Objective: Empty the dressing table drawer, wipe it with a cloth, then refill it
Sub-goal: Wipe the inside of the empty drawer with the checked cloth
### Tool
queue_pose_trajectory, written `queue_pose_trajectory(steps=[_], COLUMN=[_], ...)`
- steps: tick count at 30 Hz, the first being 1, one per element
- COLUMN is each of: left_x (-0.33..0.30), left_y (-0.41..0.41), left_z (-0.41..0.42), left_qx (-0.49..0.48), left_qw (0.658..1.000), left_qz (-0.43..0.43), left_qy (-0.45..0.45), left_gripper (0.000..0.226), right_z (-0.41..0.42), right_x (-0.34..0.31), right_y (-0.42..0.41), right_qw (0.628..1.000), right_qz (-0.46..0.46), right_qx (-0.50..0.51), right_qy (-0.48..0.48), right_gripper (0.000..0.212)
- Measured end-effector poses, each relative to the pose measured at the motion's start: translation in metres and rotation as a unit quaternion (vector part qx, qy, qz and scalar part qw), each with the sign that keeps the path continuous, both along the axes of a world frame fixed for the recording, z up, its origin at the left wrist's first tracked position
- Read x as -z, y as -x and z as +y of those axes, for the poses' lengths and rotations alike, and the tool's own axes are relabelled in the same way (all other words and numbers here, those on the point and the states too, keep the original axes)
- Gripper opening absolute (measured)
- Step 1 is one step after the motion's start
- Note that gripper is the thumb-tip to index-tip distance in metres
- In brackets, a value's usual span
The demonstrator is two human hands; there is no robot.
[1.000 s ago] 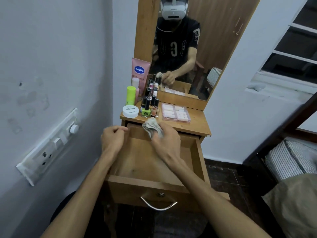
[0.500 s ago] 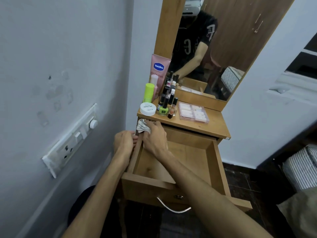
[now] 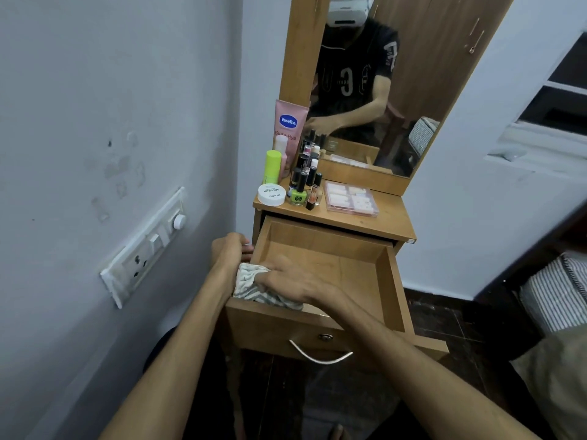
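Observation:
The wooden drawer (image 3: pixel 355 274) of the dressing table stands pulled out, nothing inside but the cloth. My right hand (image 3: pixel 289 277) presses a striped grey-white cloth (image 3: pixel 254 289) against the drawer's near left corner, fingers curled over it. My left hand (image 3: pixel 230 249) grips the drawer's left side wall from outside. On the tabletop (image 3: pixel 390 217) stand a pink Vaseline tube (image 3: pixel 289 128), a green bottle (image 3: pixel 272 166), a white jar (image 3: pixel 271 194), several nail polish bottles (image 3: pixel 303 185) and a clear pink box (image 3: pixel 351 198).
A mirror (image 3: pixel 381 90) rises behind the tabletop. A wall with a white switch and socket plate (image 3: pixel 146 249) runs close on the left. Striped bedding (image 3: pixel 556 293) lies at the right. The drawer front carries a metal handle (image 3: pixel 320 355). Dark floor below.
My right hand has dragged the cloth from the drawer's far left corner along the left side to the near left corner. My left hand stays on the left wall.

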State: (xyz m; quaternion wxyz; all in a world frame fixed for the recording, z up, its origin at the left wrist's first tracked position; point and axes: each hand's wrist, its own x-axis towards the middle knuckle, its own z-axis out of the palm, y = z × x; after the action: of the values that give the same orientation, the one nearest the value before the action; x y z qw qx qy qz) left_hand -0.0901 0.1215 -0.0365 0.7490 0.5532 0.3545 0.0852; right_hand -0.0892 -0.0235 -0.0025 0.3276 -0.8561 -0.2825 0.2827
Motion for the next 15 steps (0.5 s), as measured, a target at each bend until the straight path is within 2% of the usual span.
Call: queue_pose_trajectory(steps=[4, 6, 9, 12, 15], left_x=[0.005, 0.007, 0.007, 0.007, 0.012], left_y=[-0.006, -0.007, -0.002, 0.002, 0.0], left_z=[-0.001, 0.0, -0.007, -0.014, -0.018], left_qx=[0.03, 0.049, 0.077, 0.101, 0.135], left_qw=[0.997, 0.992, 0.974, 0.942, 0.885], left_qz=[0.017, 0.023, 0.024, 0.018, 0.011], left_qy=[-0.072, -0.117, -0.21, -0.321, -0.446], left_gripper=[0.014, 0.021, 0.025, 0.019, 0.015], right_z=[-0.012, -0.014, -0.015, -0.027, -0.054], right_x=[-0.007, -0.007, -0.004, -0.01, -0.014], right_y=[0.003, 0.008, 0.019, 0.02, 0.014], right_qw=[0.997, 0.997, 0.989, 0.98, 0.975], right_qz=[-0.011, -0.047, -0.119, -0.161, -0.174], right_qx=[0.044, 0.001, -0.076, -0.111, -0.139], right_qy=[-0.055, -0.068, -0.051, -0.037, -0.006], right_gripper=[0.028, 0.032, 0.023, 0.02, 0.021])
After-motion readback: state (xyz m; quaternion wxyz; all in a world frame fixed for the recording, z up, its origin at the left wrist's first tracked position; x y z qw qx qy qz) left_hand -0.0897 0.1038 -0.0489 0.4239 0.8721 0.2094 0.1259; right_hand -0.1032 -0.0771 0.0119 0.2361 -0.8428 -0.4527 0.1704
